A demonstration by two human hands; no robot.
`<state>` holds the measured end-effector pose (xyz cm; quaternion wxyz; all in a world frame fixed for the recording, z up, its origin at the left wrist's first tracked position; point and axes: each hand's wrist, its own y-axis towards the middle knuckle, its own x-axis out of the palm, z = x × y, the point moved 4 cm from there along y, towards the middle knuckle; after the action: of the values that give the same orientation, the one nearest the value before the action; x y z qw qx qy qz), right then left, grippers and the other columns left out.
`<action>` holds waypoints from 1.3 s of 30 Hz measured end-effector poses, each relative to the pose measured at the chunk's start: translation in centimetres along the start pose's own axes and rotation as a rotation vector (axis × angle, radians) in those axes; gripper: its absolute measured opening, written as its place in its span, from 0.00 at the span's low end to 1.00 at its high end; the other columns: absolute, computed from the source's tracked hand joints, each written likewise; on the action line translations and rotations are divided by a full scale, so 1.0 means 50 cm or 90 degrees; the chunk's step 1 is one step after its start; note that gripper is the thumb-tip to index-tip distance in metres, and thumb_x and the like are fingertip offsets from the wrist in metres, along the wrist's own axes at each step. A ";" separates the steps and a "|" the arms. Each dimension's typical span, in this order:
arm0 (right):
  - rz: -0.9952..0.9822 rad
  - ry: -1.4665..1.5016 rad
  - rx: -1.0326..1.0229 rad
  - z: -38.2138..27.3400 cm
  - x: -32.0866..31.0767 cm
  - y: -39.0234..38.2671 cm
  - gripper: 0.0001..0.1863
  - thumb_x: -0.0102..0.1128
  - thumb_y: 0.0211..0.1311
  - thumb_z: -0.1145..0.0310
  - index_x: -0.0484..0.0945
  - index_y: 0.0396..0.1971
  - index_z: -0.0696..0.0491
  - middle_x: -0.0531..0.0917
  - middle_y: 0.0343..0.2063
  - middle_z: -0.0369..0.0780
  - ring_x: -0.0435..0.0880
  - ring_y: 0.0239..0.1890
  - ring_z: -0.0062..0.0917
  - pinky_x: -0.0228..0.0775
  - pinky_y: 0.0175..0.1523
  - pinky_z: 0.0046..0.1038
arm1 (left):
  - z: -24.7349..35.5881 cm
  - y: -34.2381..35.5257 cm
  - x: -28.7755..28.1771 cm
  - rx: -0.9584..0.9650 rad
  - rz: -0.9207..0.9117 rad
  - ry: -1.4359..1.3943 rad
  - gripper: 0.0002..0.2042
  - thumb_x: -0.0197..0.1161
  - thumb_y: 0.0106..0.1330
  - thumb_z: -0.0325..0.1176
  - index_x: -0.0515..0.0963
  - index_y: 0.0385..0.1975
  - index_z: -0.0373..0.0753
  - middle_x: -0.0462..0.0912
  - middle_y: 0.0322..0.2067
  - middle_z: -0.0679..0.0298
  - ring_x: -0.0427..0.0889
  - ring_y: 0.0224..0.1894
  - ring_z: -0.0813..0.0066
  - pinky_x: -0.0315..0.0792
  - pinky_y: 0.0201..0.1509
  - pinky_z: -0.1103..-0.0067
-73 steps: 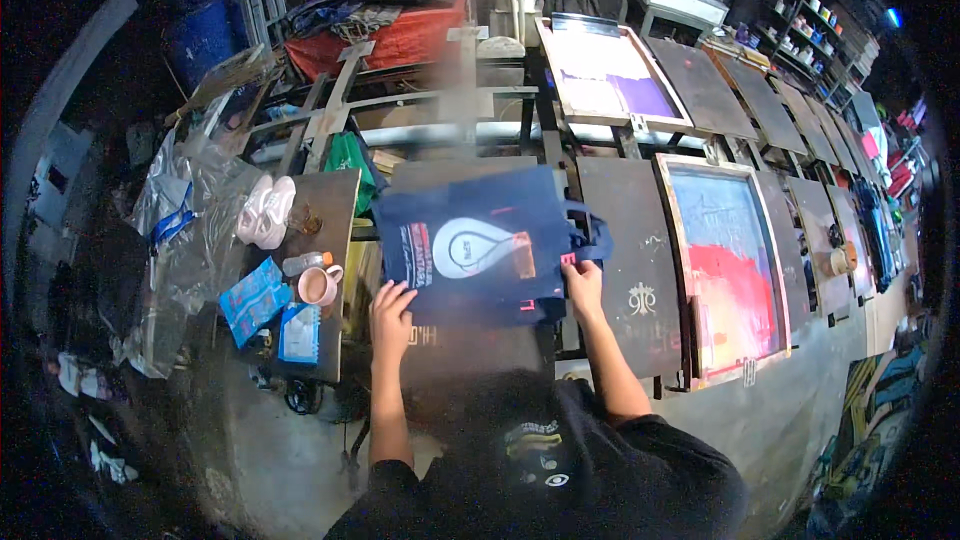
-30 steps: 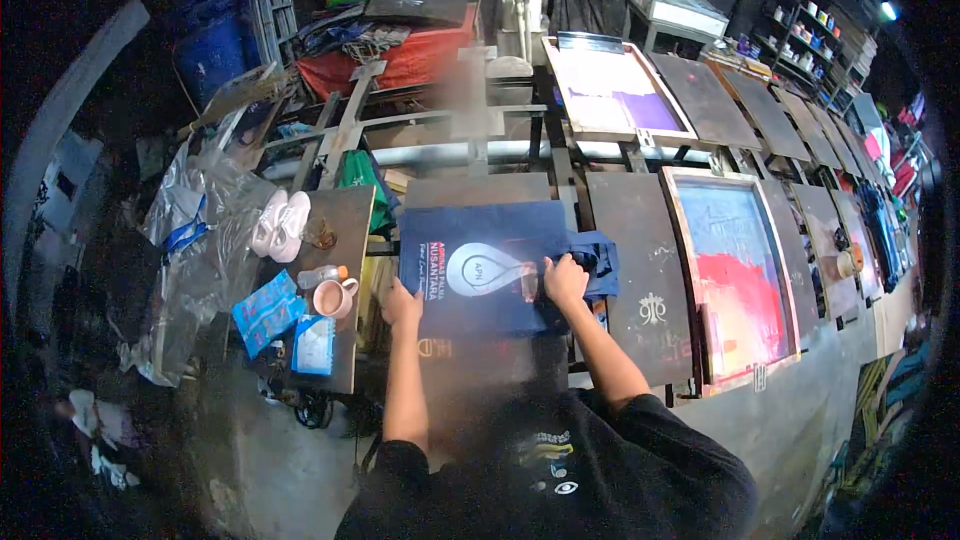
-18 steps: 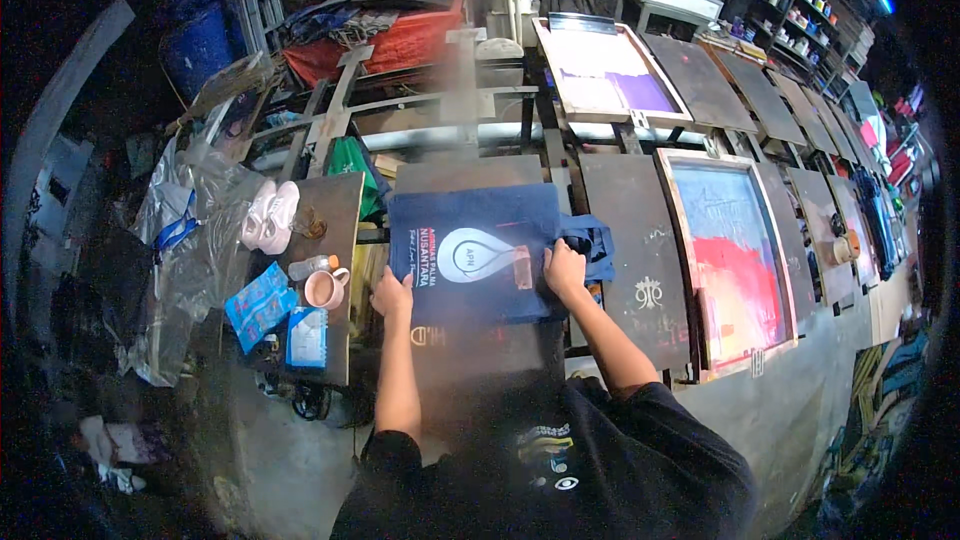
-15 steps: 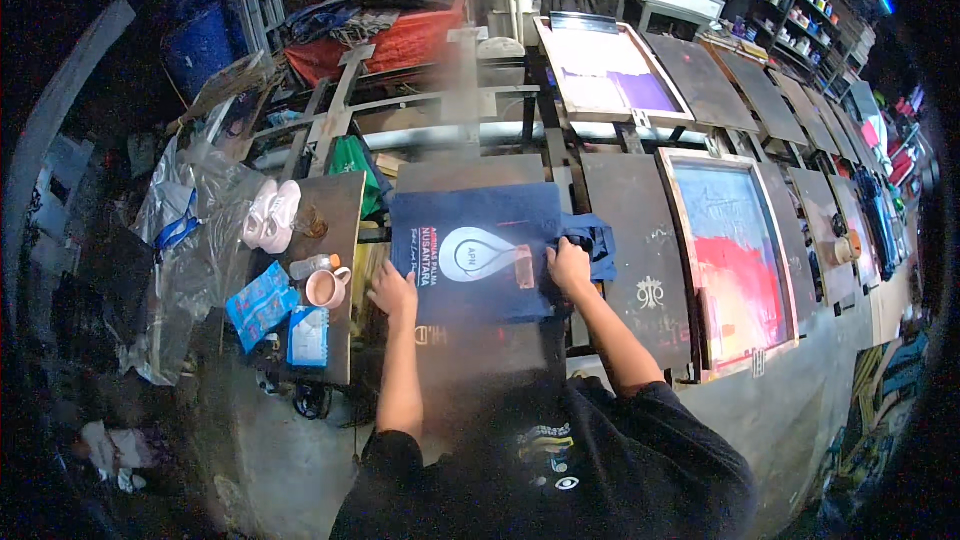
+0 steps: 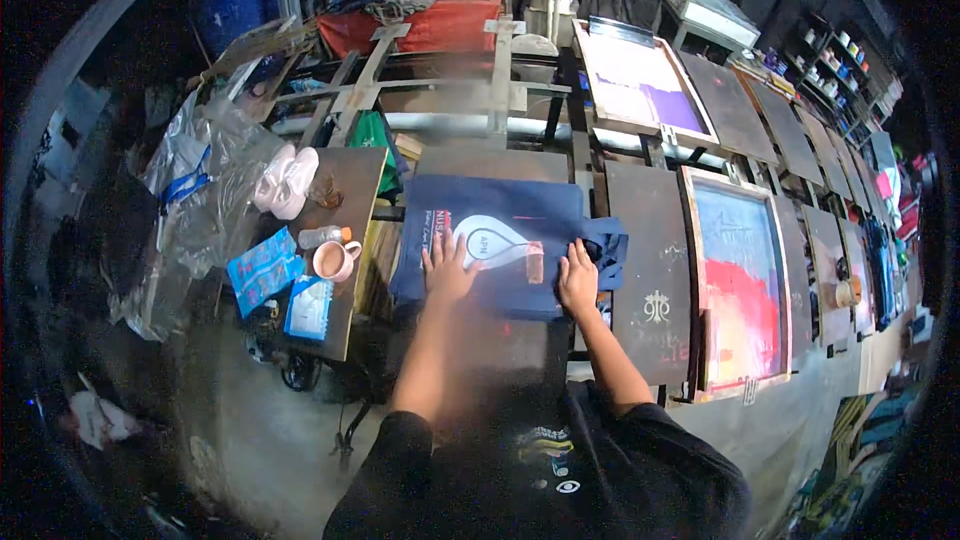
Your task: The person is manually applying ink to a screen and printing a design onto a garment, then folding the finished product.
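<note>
A navy cloth bag (image 5: 500, 197) lies flat on a dark board (image 5: 480, 162) in front of me, with a white drop-shaped print and small lettering. At its right side there is a bunched fold of the same navy cloth (image 5: 606, 243). My left hand (image 5: 452, 268) rests with fingers spread on the print, hiding part of it. My right hand (image 5: 577, 280) lies on the bag's right end, fingers stretched out and close together. Between the hands, a reddish-brown taped-looking patch (image 5: 535, 262) shows on the cloth.
To the left, a board holds a mug of brown drink (image 5: 330, 260), a small bottle (image 5: 322, 237), blue packets (image 5: 264, 270) and pale shoes (image 5: 287, 183). On the right stand a framed screen with red ink (image 5: 742, 315) and another with purple ink (image 5: 672, 105).
My left hand has moved from the bag's left edge onto the print. My right hand has loosened from its grip on the right edge and now lies stretched out. The view has shifted slightly.
</note>
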<state>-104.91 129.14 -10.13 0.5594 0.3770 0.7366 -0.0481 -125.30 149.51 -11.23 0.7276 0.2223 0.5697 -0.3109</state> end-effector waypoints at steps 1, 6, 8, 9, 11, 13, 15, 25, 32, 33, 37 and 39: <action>0.029 0.032 0.017 0.000 -0.004 -0.003 0.23 0.52 0.68 0.63 0.72 0.56 0.63 0.71 0.61 0.54 0.75 0.56 0.49 0.68 0.58 0.43 | 0.003 -0.002 -0.002 0.000 0.004 0.005 0.37 0.48 0.68 0.60 0.52 0.73 0.48 0.41 0.75 0.57 0.39 0.77 0.53 0.35 0.75 0.51; 0.079 0.092 0.075 -0.007 -0.010 -0.020 0.21 0.53 0.67 0.65 0.76 0.53 0.65 0.71 0.59 0.59 0.75 0.55 0.54 0.66 0.60 0.44 | 0.008 -0.019 -0.007 -0.004 0.018 0.018 0.37 0.49 0.68 0.60 0.53 0.73 0.48 0.42 0.75 0.56 0.39 0.77 0.53 0.36 0.75 0.51; 0.072 0.100 0.092 -0.005 -0.004 -0.018 0.21 0.53 0.67 0.65 0.76 0.53 0.65 0.72 0.58 0.60 0.75 0.55 0.54 0.66 0.61 0.44 | 0.008 -0.020 -0.005 -0.005 0.017 0.024 0.37 0.50 0.68 0.59 0.53 0.73 0.48 0.43 0.75 0.55 0.39 0.77 0.54 0.36 0.75 0.50; 0.062 0.110 0.112 -0.007 -0.006 -0.025 0.21 0.52 0.67 0.65 0.76 0.53 0.65 0.72 0.58 0.60 0.75 0.55 0.54 0.66 0.61 0.44 | 0.009 -0.026 -0.005 -0.003 0.032 0.024 0.37 0.50 0.68 0.59 0.53 0.73 0.47 0.44 0.75 0.55 0.40 0.77 0.53 0.36 0.75 0.50; 0.062 0.118 0.118 -0.011 -0.003 -0.020 0.21 0.52 0.67 0.66 0.76 0.53 0.65 0.73 0.57 0.60 0.74 0.55 0.54 0.65 0.61 0.44 | 0.004 -0.027 -0.001 -0.001 0.045 0.013 0.37 0.50 0.68 0.60 0.54 0.73 0.46 0.46 0.74 0.54 0.40 0.76 0.53 0.36 0.74 0.50; 0.073 0.109 0.113 -0.007 -0.002 -0.017 0.20 0.52 0.67 0.67 0.76 0.53 0.64 0.74 0.57 0.58 0.75 0.56 0.52 0.66 0.63 0.41 | 0.006 -0.022 -0.007 0.006 0.049 0.000 0.38 0.50 0.67 0.60 0.54 0.72 0.45 0.47 0.74 0.54 0.42 0.76 0.52 0.38 0.74 0.50; 0.083 0.102 0.106 -0.009 0.000 -0.011 0.19 0.51 0.68 0.67 0.76 0.53 0.63 0.75 0.57 0.57 0.75 0.57 0.50 0.67 0.63 0.39 | 0.002 -0.017 -0.010 0.004 0.051 -0.004 0.38 0.51 0.67 0.59 0.55 0.72 0.45 0.48 0.74 0.55 0.43 0.76 0.52 0.38 0.75 0.50; 0.138 0.165 0.113 0.012 -0.011 -0.007 0.16 0.56 0.65 0.68 0.79 0.47 0.62 0.75 0.56 0.55 0.74 0.59 0.47 0.63 0.66 0.39 | 0.029 -0.008 -0.021 0.005 0.063 0.030 0.36 0.56 0.67 0.54 0.57 0.71 0.43 0.50 0.73 0.52 0.40 0.76 0.48 0.34 0.73 0.45; 0.292 0.313 0.089 0.032 -0.216 -0.094 0.11 0.58 0.62 0.74 0.81 0.42 0.62 0.80 0.51 0.53 0.78 0.56 0.44 0.67 0.63 0.38 | 0.232 -0.122 -0.096 0.047 0.274 -0.187 0.21 0.59 0.68 0.43 0.75 0.55 0.35 0.73 0.59 0.48 0.60 0.68 0.46 0.54 0.70 0.57; 0.288 0.345 0.103 0.038 -0.258 -0.116 0.10 0.58 0.62 0.74 0.82 0.40 0.61 0.82 0.47 0.51 0.80 0.53 0.43 0.70 0.60 0.38 | 0.266 -0.150 -0.094 0.070 0.304 -0.265 0.18 0.60 0.68 0.40 0.78 0.50 0.34 0.77 0.54 0.48 0.68 0.64 0.47 0.60 0.67 0.60; 0.270 0.448 0.137 0.108 -0.394 -0.226 0.09 0.58 0.62 0.73 0.82 0.37 0.61 0.84 0.43 0.49 0.83 0.48 0.40 0.73 0.55 0.35 | 0.464 -0.279 -0.050 0.081 0.289 -0.483 0.12 0.58 0.69 0.38 0.80 0.37 0.34 0.82 0.40 0.54 0.78 0.47 0.54 0.68 0.57 0.67; 0.278 0.457 0.138 0.164 -0.454 -0.278 0.09 0.58 0.62 0.73 0.82 0.36 0.62 0.85 0.38 0.48 0.84 0.43 0.38 0.75 0.51 0.33 | 0.583 -0.334 -0.019 0.138 0.319 -0.496 0.08 0.61 0.67 0.33 0.82 0.33 0.34 0.84 0.33 0.57 0.81 0.40 0.59 0.72 0.48 0.70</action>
<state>-104.85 103.83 1.52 0.2221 0.5734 0.7781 0.1285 -117.08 118.12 -2.43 0.9123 0.2944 0.1473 -0.2436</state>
